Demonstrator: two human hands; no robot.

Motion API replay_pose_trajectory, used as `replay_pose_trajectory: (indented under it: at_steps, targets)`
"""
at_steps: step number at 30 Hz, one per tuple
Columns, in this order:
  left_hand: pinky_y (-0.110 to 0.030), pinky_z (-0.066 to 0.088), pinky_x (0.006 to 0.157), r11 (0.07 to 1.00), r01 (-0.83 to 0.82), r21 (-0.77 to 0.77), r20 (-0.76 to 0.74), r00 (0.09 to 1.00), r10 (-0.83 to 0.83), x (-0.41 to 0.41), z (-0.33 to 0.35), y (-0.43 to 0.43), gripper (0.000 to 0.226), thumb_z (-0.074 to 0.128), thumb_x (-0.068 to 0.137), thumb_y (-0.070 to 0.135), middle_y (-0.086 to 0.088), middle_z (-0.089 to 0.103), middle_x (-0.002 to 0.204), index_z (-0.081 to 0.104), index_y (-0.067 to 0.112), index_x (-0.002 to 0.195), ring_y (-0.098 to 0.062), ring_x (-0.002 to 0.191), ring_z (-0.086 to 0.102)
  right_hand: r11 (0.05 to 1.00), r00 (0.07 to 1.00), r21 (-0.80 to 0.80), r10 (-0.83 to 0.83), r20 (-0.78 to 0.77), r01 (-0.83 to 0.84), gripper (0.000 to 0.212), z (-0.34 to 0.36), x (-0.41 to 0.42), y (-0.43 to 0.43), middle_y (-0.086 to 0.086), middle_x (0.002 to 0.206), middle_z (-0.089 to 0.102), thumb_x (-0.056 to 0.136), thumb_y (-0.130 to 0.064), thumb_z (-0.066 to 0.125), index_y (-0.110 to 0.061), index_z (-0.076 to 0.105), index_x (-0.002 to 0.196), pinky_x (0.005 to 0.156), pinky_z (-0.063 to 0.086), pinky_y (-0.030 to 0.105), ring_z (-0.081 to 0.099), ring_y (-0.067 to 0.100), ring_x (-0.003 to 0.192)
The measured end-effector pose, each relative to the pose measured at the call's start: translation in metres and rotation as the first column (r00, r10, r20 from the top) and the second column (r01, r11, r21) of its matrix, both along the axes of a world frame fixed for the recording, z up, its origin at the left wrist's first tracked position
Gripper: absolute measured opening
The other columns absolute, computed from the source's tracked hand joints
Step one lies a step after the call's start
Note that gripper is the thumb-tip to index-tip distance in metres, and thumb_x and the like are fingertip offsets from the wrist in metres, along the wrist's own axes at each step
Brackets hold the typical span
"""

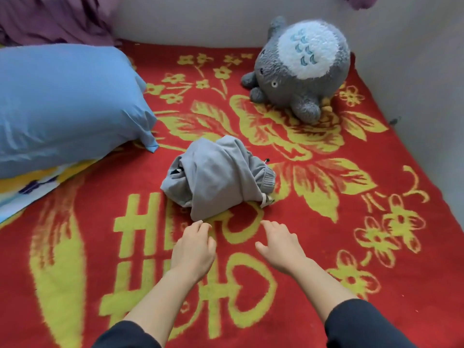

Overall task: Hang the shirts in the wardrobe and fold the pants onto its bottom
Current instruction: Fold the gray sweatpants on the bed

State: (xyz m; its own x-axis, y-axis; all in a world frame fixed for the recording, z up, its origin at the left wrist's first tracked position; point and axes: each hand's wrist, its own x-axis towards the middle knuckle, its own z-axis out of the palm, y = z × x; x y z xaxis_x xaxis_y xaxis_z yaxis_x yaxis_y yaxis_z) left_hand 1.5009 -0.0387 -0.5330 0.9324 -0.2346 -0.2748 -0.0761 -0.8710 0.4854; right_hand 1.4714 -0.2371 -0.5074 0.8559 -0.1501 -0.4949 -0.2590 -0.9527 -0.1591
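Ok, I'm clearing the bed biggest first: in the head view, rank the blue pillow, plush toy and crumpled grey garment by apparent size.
1. Blue pillow, though the left edge crops it.
2. Plush toy, lying farther away.
3. Grey garment, only slightly smaller-looking than the toy.

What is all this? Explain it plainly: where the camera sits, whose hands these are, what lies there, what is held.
No machine here: one camera worn on a person's head looks down at their two bare hands. The left hand reaches the near edge of crumpled grey pants; whether it grips yet, I cannot tell. The right hand hovers beside it, holding nothing. Everything lies on a red and yellow blanket, with a blue pillow at left and a grey plush toy behind.
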Motion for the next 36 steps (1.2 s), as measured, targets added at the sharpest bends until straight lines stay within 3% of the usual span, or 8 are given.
replay_pose_trajectory:
  at_steps: [9, 13, 16, 20, 24, 28, 32, 36]
  targets:
    - [-0.019, 0.032, 0.100, 0.931, 0.320, -0.173, 0.319, 0.913, -0.255, 0.100, -0.052, -0.130, 0.032, 0.047, 0.091, 0.010, 0.002, 0.052, 0.136, 0.060, 0.015, 0.120, -0.013, 0.129, 0.043, 0.938, 0.945, 0.214, -0.303, 0.128, 0.272, 0.045, -0.097, 0.108, -0.098, 0.009, 0.140, 0.048, 0.097, -0.024, 0.040, -0.015, 0.037, 0.141, 0.100, 0.038, 0.043, 0.042, 0.029, 0.129]
    - [-0.023, 0.027, 0.106, 0.917, 0.398, -0.021, 0.307, 0.876, -0.373, 0.144, -0.085, -0.158, 0.043, 0.040, 0.092, 0.007, -0.003, 0.049, 0.139, 0.047, 0.012, 0.134, -0.019, 0.129, 0.044, 0.699, 0.819, 0.542, -0.573, 0.036, 0.466, 0.044, -0.139, 0.147, -0.119, 0.008, 0.136, 0.054, 0.090, -0.014, 0.054, -0.013, 0.045, 0.133, 0.101, 0.039, 0.034, 0.051, 0.022, 0.123]
    - [-0.036, 0.039, 0.093, 0.969, 0.232, 0.080, 0.181, 0.953, -0.243, 0.152, -0.100, -0.165, 0.034, 0.035, 0.096, 0.017, -0.009, 0.057, 0.123, 0.045, 0.011, 0.127, -0.026, 0.114, 0.052, 0.508, 0.787, 0.737, -0.614, -0.051, 0.445, 0.028, -0.155, 0.156, -0.117, 0.004, 0.105, 0.069, 0.083, -0.003, 0.062, -0.016, 0.061, 0.108, 0.086, 0.050, 0.032, 0.063, 0.019, 0.099]
    - [-0.036, 0.041, 0.081, 0.988, -0.083, -0.127, -0.050, 0.996, 0.077, 0.167, -0.094, -0.168, 0.044, 0.034, 0.097, 0.047, -0.011, 0.067, 0.107, 0.062, 0.014, 0.103, -0.032, 0.105, 0.058, 0.605, 0.861, 0.777, -0.477, 0.177, 0.176, 0.030, -0.148, 0.144, -0.101, -0.006, 0.095, 0.067, 0.082, -0.001, 0.059, -0.021, 0.062, 0.104, 0.082, 0.048, 0.031, 0.061, 0.011, 0.088]
    - [-0.031, 0.052, 0.072, 0.780, -0.496, -0.381, -0.543, 0.803, 0.245, 0.180, -0.073, -0.155, 0.058, 0.054, 0.079, 0.066, -0.002, 0.067, 0.069, 0.070, 0.011, 0.073, -0.018, 0.071, 0.062, 0.790, 0.886, 0.578, -0.102, 0.453, -0.205, 0.032, -0.129, 0.106, -0.084, -0.011, 0.082, 0.053, 0.073, 0.002, 0.046, -0.019, 0.055, 0.096, 0.077, 0.042, 0.043, 0.048, 0.012, 0.075]
    - [-0.029, 0.038, 0.058, 0.875, -0.377, -0.303, -0.577, 0.804, 0.147, 0.151, -0.062, -0.127, 0.037, 0.070, 0.081, 0.038, -0.007, 0.042, 0.061, 0.063, 0.002, 0.071, -0.017, 0.060, 0.043, 0.812, 0.710, 0.227, 0.292, 0.641, -0.539, 0.024, -0.109, 0.068, -0.075, -0.006, 0.078, 0.055, 0.077, -0.009, 0.047, -0.024, 0.055, 0.094, 0.076, 0.038, 0.031, 0.053, 0.016, 0.076]
    - [-0.030, 0.041, 0.070, 0.607, -0.633, -0.481, -0.721, 0.679, 0.137, 0.107, -0.042, -0.099, 0.034, 0.054, 0.094, 0.024, -0.015, 0.054, 0.092, 0.062, -0.008, 0.104, -0.026, 0.085, 0.049, 0.809, 0.706, 0.243, 0.271, 0.655, -0.536, 0.020, -0.090, 0.036, -0.065, -0.005, 0.089, 0.065, 0.080, -0.005, 0.063, -0.016, 0.065, 0.096, 0.075, 0.042, 0.028, 0.062, 0.016, 0.085]
    - [-0.031, 0.053, 0.075, 0.305, -0.754, -0.581, -0.760, 0.637, 0.127, 0.075, -0.005, -0.068, 0.029, 0.045, 0.095, 0.019, -0.005, 0.071, 0.097, 0.073, 0.010, 0.095, -0.015, 0.081, 0.067, 0.807, 0.788, 0.393, 0.138, 0.601, -0.441, 0.024, -0.054, 0.016, -0.050, -0.005, 0.106, 0.067, 0.082, -0.013, 0.061, -0.014, 0.063, 0.106, 0.081, 0.043, 0.030, 0.063, 0.017, 0.100]
